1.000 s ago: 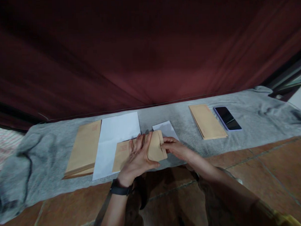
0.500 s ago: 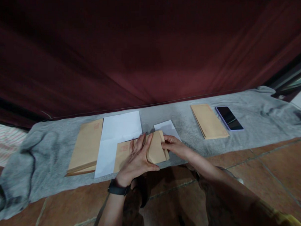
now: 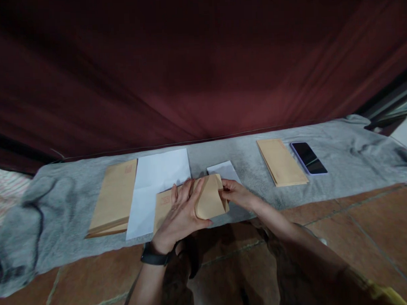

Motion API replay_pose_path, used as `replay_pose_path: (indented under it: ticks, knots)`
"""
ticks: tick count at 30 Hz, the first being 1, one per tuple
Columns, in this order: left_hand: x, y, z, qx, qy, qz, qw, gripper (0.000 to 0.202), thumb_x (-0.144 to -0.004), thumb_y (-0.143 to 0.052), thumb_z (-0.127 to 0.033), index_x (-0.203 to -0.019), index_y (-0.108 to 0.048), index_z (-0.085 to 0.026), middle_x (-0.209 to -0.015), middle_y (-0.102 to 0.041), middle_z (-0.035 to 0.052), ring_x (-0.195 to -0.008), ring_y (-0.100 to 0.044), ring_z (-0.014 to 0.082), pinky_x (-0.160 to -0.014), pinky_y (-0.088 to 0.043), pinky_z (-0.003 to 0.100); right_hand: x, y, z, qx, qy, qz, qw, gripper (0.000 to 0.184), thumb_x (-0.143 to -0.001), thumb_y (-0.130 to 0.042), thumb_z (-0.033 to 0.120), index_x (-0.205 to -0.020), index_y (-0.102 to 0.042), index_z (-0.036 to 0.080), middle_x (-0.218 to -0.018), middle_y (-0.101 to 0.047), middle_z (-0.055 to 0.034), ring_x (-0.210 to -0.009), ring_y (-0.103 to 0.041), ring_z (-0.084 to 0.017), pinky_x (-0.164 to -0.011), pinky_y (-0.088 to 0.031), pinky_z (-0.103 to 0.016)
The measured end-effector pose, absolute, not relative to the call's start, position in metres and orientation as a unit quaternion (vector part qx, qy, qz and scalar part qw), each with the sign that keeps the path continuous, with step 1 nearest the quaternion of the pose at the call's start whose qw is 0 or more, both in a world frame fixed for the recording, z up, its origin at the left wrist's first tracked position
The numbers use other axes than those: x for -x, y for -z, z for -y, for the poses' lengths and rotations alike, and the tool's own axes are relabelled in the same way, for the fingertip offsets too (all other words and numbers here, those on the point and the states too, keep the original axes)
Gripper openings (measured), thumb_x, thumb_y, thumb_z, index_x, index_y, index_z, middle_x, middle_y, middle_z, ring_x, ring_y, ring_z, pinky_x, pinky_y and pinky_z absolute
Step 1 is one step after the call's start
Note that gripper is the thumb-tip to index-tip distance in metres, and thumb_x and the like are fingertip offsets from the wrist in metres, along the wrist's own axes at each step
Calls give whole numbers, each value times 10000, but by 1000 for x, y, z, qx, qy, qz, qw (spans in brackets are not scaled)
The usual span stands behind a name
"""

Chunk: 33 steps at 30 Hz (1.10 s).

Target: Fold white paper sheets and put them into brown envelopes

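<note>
A brown envelope [image 3: 210, 199] lies across the near edge of a grey cloth [image 3: 58, 193]. My left hand [image 3: 181, 215] grips its middle, fingers on top and thumb along the near edge, bowing its right end up. My right hand [image 3: 236, 193] pinches that raised right end. A folded white paper [image 3: 224, 170] lies just behind the envelope. Under the envelope's left end is a large white sheet [image 3: 157, 178].
A stack of brown envelopes [image 3: 113, 200] lies left of the white sheet. A second brown stack [image 3: 281, 161] and a dark phone [image 3: 308, 157] lie to the right. A dark red curtain [image 3: 200, 72] hangs behind the cloth. Brown floor tiles [image 3: 359, 222] run along the near side.
My left hand has shifted slightly left and lifted its fingers on the envelope. The right end of the envelope is bent up a little more. The right hand keeps its pinch.
</note>
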<state>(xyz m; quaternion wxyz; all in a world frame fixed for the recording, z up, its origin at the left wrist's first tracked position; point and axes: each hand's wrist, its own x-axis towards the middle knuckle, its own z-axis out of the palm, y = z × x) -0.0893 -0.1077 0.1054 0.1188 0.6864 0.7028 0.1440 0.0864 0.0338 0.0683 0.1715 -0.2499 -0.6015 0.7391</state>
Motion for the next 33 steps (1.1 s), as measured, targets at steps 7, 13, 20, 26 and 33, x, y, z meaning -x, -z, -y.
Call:
replay_pose_path:
  ticks: [7,13,20,26,33]
  knots:
    - [92,-106,109,-686,-113,-714,81,1188,-644,-789,-423,-1591,-85,-287,-1575,-328,149,-1476,-295,359,-1226,-38,617,-85,-58,-34,279,-678,651,197,244,-745,-619,243,-977,-676,191,-891,-714,0,-874,-645,-190,-815,-492,-307]
    - [93,-107,109,-689,-110,-715,51,1147,-662,-774,-444,-1589,-122,-271,-1583,-334,162,-1449,-340,377,-1222,-82,613,-85,-56,-32,288,-596,715,225,336,-828,-572,240,-1160,-612,210,-926,-695,-3,-891,-648,-182,-832,-495,-312]
    - [97,-103,106,-672,-99,-733,42,1125,-684,-756,-482,-1590,-125,-266,-1560,-373,169,-1437,-350,383,-1214,-68,640,-94,-79,-31,326,-460,759,325,279,-928,-549,319,-1181,-625,230,-1090,-669,-70,-887,-612,-192,-835,-478,-335]
    - [98,-98,104,-652,-95,-749,66,1154,-674,-775,-485,-1590,-111,-261,-1554,-375,169,-1452,-322,383,-1205,-87,649,-92,-81,-21,276,-424,826,248,200,-972,-518,306,-1005,-706,250,-1021,-720,-55,-987,-595,-233,-924,-411,-390]
    - [102,-94,106,-646,-87,-752,92,1157,-663,-772,-449,-1588,-99,-273,-1549,-383,153,-1450,-323,375,-1206,-81,650,-87,-67,-10,244,-386,869,192,232,-944,-594,307,-747,-687,227,-927,-708,-59,-954,-581,-232,-943,-380,-406]
